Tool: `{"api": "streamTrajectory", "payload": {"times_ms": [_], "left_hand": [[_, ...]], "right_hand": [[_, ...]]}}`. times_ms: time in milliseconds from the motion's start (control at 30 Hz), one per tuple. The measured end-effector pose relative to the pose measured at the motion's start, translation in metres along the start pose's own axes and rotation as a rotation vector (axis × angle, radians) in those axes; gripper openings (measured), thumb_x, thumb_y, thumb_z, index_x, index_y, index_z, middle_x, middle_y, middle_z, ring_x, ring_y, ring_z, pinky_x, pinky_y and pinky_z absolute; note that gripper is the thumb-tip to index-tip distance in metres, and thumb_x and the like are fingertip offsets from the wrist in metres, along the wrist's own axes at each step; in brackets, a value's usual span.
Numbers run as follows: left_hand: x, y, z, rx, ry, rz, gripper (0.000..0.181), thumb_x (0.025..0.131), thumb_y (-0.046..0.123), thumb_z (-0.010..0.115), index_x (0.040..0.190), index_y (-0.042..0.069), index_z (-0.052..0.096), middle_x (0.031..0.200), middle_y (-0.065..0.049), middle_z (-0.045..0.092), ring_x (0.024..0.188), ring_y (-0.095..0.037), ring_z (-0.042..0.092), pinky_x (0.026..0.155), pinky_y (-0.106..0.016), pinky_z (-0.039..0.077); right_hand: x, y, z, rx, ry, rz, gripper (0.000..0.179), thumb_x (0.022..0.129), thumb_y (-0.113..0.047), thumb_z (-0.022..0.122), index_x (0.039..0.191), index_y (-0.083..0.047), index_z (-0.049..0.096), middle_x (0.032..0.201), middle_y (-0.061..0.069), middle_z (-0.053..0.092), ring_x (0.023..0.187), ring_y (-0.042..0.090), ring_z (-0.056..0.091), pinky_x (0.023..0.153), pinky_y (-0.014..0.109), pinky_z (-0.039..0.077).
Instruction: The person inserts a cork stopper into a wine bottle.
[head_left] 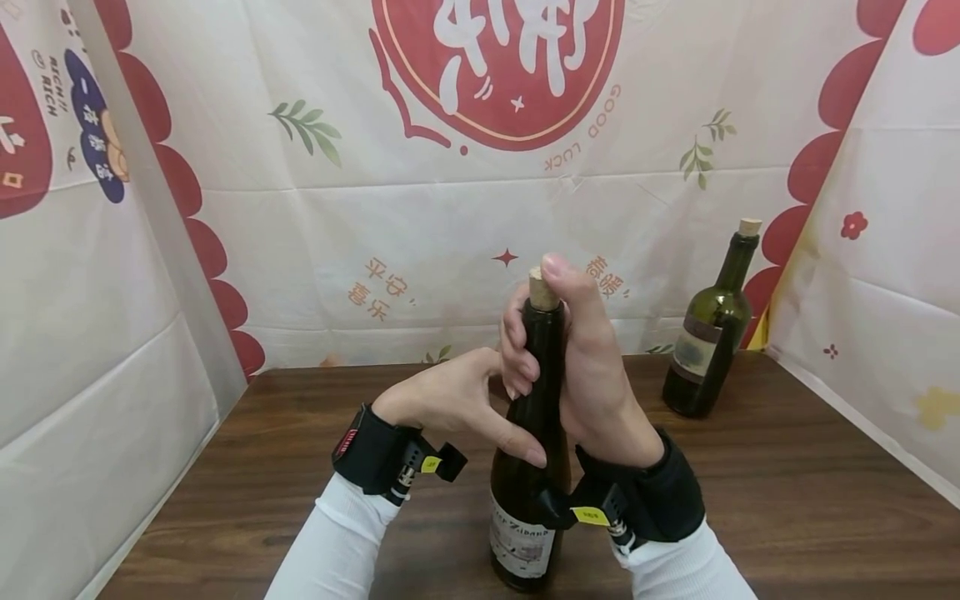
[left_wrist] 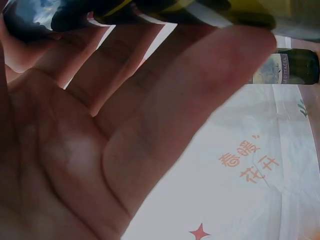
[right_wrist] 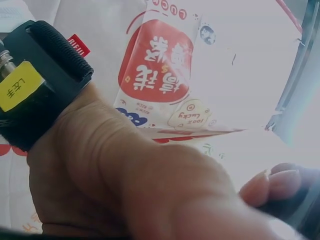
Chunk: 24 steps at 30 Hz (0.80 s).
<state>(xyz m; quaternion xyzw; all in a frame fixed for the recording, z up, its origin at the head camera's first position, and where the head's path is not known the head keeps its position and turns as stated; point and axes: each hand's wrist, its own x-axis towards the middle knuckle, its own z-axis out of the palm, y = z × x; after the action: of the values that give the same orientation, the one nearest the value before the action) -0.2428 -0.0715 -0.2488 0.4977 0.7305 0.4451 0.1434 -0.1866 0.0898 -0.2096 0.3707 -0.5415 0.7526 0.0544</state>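
Observation:
A dark green wine bottle [head_left: 532,392] stands upright on the table, a cork [head_left: 543,292] sticking out of its mouth. My right hand [head_left: 600,367] wraps around the neck, with the thumb raised beside the cork's top and the fingertips curled round the far side. Lower down, my left hand [head_left: 457,400] holds the bottle from the left, its thumb laid across the front and its fingers behind. In the left wrist view the left palm [left_wrist: 65,135] faces the bottle [left_wrist: 220,15]. The right wrist view shows the left hand [right_wrist: 135,160] close up, beside the right fingertips [right_wrist: 272,185].
A second corked green bottle [head_left: 705,342] stands at the back right of the brown wooden table [head_left: 787,492]. Printed white cloth [head_left: 450,225] hangs behind the table and along both sides. Black camera straps [head_left: 375,450] circle both wrists.

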Motion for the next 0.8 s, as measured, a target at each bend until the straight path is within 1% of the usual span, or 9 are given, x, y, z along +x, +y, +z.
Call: {"api": "streamTrajectory", "payload": {"times_ms": [167,400,533,667,800], "left_hand": [[0.0006,-0.0009,-0.0002,-0.020,-0.010,-0.020,0.029,0.082,0.010,0.091,0.105,0.008,0.073,0.102,0.001,0.073,0.099,-0.014,0.067,0.094,-0.034,0.055],[0.0023,-0.0004,-0.0001,-0.040,-0.028,-0.024,0.032,0.084,0.010,0.090,0.111,0.007,0.072,0.107,0.000,0.073,0.103,-0.018,0.069,0.096,-0.035,0.055],[0.0032,0.0005,0.0003,-0.023,-0.017,-0.029,0.034,0.083,0.010,0.091,0.111,0.008,0.072,0.108,0.001,0.072,0.104,-0.016,0.067,0.097,-0.034,0.055],[0.0024,0.0010,0.0000,0.014,-0.001,-0.039,0.036,0.082,0.013,0.093,0.111,0.009,0.073,0.109,0.002,0.071,0.106,-0.015,0.065,0.097,-0.035,0.055],[0.0000,0.0008,-0.0010,0.028,0.005,-0.049,0.038,0.082,0.015,0.093,0.113,0.010,0.071,0.110,0.000,0.069,0.107,-0.016,0.064,0.098,-0.036,0.054]], "right_hand": [[0.0005,0.0004,0.0002,0.007,0.002,-0.014,0.052,0.107,-0.043,0.037,0.069,-0.008,0.048,0.053,0.002,0.041,0.042,0.021,0.038,0.041,0.035,0.040],[-0.0002,-0.0018,-0.0016,-0.022,-0.007,-0.023,0.051,0.107,-0.042,0.037,0.070,-0.010,0.048,0.053,0.002,0.042,0.043,0.021,0.037,0.041,0.037,0.040],[0.0000,-0.0027,-0.0022,-0.026,-0.010,-0.019,0.050,0.107,-0.042,0.036,0.070,-0.010,0.048,0.053,0.002,0.042,0.043,0.021,0.037,0.041,0.037,0.040],[0.0003,-0.0023,-0.0022,-0.017,-0.013,-0.014,0.050,0.107,-0.041,0.035,0.070,-0.010,0.048,0.054,0.001,0.042,0.043,0.021,0.036,0.041,0.037,0.040],[0.0014,-0.0015,-0.0021,-0.005,-0.042,-0.020,0.049,0.107,-0.038,0.033,0.070,-0.009,0.049,0.054,0.002,0.042,0.043,0.021,0.038,0.042,0.036,0.041]]}}
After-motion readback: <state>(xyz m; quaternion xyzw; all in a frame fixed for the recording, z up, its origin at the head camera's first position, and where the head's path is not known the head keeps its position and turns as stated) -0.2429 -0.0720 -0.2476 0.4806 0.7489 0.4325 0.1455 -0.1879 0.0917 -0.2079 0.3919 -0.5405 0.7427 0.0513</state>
